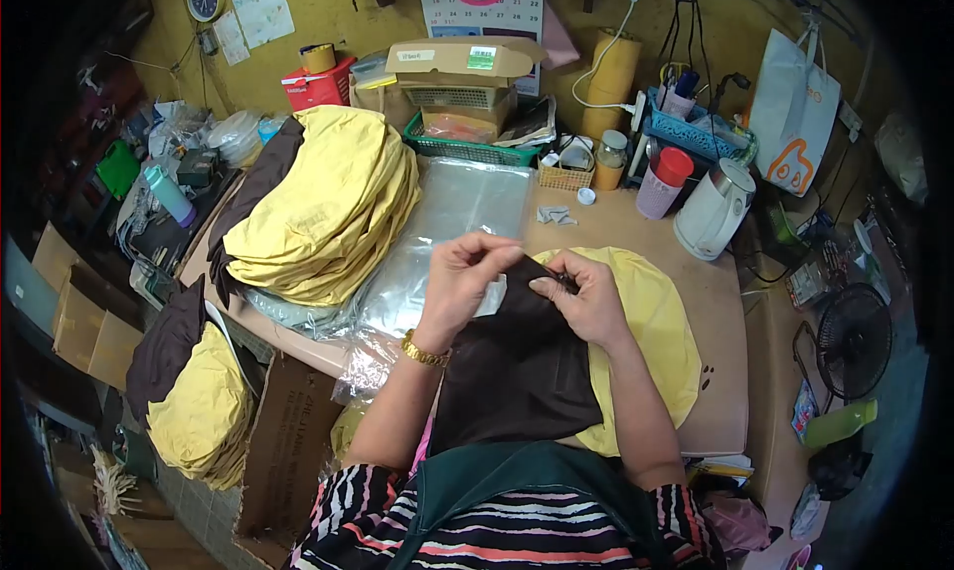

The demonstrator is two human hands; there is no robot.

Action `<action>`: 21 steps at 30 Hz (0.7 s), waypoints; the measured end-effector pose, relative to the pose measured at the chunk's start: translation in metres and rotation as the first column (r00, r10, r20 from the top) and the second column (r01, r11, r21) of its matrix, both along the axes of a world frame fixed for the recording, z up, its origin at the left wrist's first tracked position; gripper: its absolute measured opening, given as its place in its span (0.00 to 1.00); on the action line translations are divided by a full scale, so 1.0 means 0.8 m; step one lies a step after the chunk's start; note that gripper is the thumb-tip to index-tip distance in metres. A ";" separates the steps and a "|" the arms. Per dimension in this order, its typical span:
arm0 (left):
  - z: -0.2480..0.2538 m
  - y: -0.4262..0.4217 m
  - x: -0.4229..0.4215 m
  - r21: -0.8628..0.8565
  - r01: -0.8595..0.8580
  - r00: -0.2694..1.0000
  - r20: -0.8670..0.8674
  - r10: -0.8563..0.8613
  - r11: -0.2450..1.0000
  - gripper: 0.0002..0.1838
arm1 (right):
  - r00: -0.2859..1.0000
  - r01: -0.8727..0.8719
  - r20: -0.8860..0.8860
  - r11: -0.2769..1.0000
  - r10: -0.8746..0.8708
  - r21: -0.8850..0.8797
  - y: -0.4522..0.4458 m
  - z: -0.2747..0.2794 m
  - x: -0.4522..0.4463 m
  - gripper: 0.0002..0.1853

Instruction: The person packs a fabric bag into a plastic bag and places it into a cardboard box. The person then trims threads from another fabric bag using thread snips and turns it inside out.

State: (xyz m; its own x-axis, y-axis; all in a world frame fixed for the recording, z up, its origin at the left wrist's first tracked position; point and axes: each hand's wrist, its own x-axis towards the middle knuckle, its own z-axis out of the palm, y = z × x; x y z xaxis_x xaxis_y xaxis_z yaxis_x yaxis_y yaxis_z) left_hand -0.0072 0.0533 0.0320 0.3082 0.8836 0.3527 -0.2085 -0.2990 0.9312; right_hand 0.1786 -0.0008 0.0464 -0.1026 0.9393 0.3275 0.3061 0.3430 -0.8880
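A dark brown and yellow fabric piece [512, 381] lies across the table's near edge, in front of my body. Its brown part hangs toward me, and its rounded yellow part spreads to the right. My left hand [467, 284], with a gold watch on the wrist, pinches the raised brown edge between thumb and fingers. Just to the right, my right hand [584, 297] grips the same edge, thumb on top. Between the hands the brown cloth is lifted to a peak. A small white patch, perhaps a label, shows beside my left fingers.
A tall stack of yellow and brown fabric pieces [323, 207] stands at the left, beside clear plastic bags [452, 207]. A second stack [199, 411] sits lower left near a cardboard box [283, 451]. A white kettle [715, 209], pink cup [656, 187] and green basket [477, 154] line the back.
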 end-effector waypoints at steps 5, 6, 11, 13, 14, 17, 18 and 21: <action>0.005 0.031 -0.071 -0.154 -0.317 0.831 0.430 0.353 0.936 0.14 | 0.975 0.022 -0.221 0.998 -0.034 -0.056 0.005 -0.029 0.021 0.09; 0.004 0.032 -0.083 -0.185 -0.392 0.782 0.450 0.432 0.901 0.16 | 0.975 0.022 -0.221 0.998 -0.035 -0.061 0.004 -0.028 0.022 0.09; 0.007 0.000 -0.037 0.188 -0.398 0.915 0.012 0.403 0.898 0.15 | 0.969 0.020 -0.246 0.999 -0.026 -0.028 0.010 -0.027 0.011 0.09; 0.018 -0.026 -0.006 0.325 -0.211 0.921 -0.250 0.299 0.922 0.15 | 0.978 0.006 -0.208 1.000 -0.011 -0.026 0.010 -0.024 0.005 0.09; 0.022 -0.030 -0.006 0.288 -0.137 0.909 -0.344 0.236 0.948 0.14 | 0.966 0.010 -0.257 1.000 -0.014 -0.016 0.009 -0.020 0.000 0.10; 0.029 -0.027 -0.009 0.321 0.114 0.693 -0.704 0.156 0.940 0.13 | 0.946 0.059 -0.318 0.998 -0.059 -0.010 0.013 -0.019 0.014 0.11; 0.029 -0.025 -0.013 0.322 0.123 0.695 -0.703 0.150 0.939 0.13 | 0.936 0.101 -0.336 0.995 -0.103 -0.022 0.014 -0.022 0.025 0.11; 0.021 -0.013 -0.041 0.277 0.006 0.861 -0.490 0.136 0.961 0.16 | 0.921 0.189 -0.347 0.982 -0.175 0.008 0.014 -0.020 0.050 0.13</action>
